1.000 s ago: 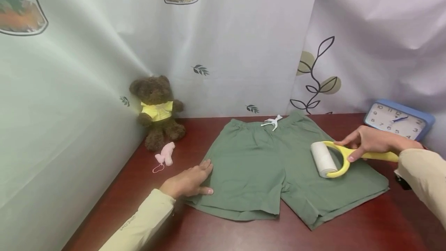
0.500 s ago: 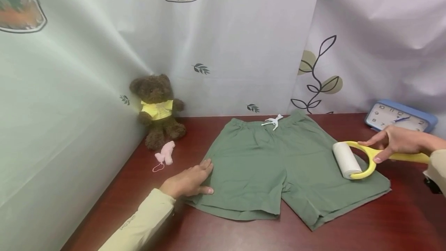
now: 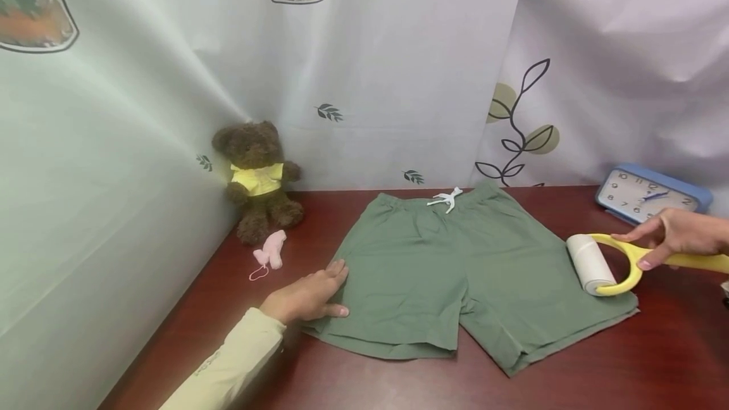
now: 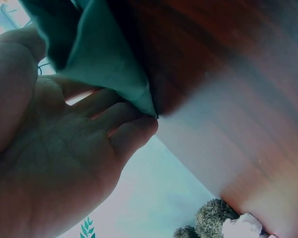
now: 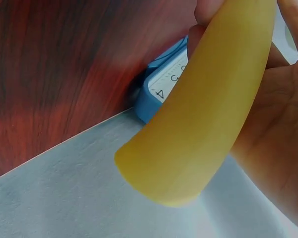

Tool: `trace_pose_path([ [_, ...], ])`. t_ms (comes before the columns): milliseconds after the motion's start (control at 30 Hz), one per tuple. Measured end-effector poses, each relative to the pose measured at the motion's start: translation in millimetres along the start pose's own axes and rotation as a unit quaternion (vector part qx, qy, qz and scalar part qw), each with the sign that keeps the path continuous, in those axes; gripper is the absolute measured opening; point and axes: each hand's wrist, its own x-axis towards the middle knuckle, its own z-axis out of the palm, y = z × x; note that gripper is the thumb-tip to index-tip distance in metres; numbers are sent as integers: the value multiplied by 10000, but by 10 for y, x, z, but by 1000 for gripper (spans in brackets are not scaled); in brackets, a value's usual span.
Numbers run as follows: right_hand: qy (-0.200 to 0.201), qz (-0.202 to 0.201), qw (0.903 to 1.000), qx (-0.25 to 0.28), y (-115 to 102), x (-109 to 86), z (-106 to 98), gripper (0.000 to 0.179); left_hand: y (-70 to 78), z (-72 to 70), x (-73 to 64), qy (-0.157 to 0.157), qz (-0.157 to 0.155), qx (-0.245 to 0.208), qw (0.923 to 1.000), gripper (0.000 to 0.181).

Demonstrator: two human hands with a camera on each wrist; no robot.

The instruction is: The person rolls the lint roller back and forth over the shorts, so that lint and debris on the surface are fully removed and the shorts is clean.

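Green shorts (image 3: 410,271) with a white drawstring (image 3: 446,198) lie spread flat on the dark red table. My left hand (image 3: 310,293) rests on the left leg's outer edge, fingers extended; in the left wrist view the green cloth (image 4: 107,59) lies against those fingers. My right hand (image 3: 686,239) grips the yellow handle of a lint roller (image 3: 592,264). Its white roll sits at the outer edge of the right leg, near the hem. The right wrist view shows the thick handle end (image 5: 188,129) crossing in front of the palm.
A brown teddy bear (image 3: 256,173) in a yellow shirt sits at the back left corner, a small pink plush piece (image 3: 272,252) before it. A blue clock (image 3: 652,195) stands at the back right, close behind my right hand. Printed curtains (image 3: 398,68) border the table.
My right hand has drawn the lint roller rightward across the right leg to its outer edge. My left hand and the shorts stay in place.
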Motion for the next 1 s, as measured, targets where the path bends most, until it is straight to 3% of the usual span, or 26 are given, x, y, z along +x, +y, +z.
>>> trace_pose_path([
  [167, 106, 38, 9996, -272, -84, 37, -14, 46, -37, -12, -69, -56, 2, -73, 10000, 85],
  [300, 477, 194, 9942, -944, -281, 88, -34, 35, -91, -11, -141, -52, -28, -102, 9999, 87],
  [400, 909, 360, 9857, -1374, -487, 122, -66, 42, -114, -11, -179, -12, 13, -103, 9999, 87],
  [533, 1331, 259, 9788, -1536, -878, 300, -12, 54, -128, 2, -205, 54, 15, -142, 9999, 87],
  [700, 1362, -196, 9819, -1301, -1332, 705, 293, 59, -127, 36, -215, 71, -38, -192, 9998, 86],
  [900, 1202, -582, 9878, -799, -1723, 1235, 819, 61, -106, 30, -221, -38, -19, -137, 9999, 83],
  [1000, 1253, -824, 9859, -738, -1946, 1461, 1107, 60, -92, 16, -214, -66, -66, -108, 9999, 81],
])
